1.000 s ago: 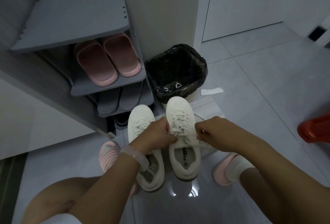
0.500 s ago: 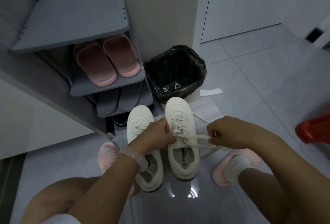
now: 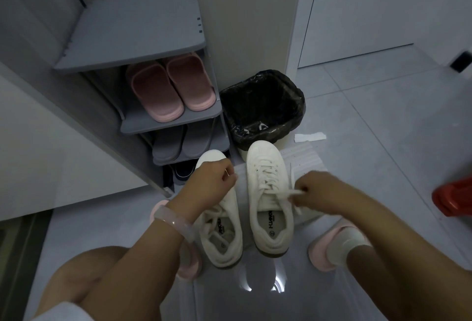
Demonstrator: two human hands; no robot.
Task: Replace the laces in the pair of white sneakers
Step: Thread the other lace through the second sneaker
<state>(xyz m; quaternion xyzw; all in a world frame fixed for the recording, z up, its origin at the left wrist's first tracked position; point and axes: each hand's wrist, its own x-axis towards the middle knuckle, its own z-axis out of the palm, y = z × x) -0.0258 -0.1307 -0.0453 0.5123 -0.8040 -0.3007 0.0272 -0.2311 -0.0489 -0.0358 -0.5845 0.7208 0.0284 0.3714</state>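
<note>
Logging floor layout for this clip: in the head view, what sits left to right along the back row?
Shoe rack → pink slippers → black-lined bin → white paper scrap → red object at the right edge.

Two white sneakers (image 3: pixel 270 193) side by side on floor, toes away; right one laced, lace (image 3: pixel 293 192) end pulled rightward.

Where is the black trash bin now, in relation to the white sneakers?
In the head view, the black trash bin stands on the floor just beyond the toe of the right white sneaker, immediately right of the grey shoe rack.
</note>
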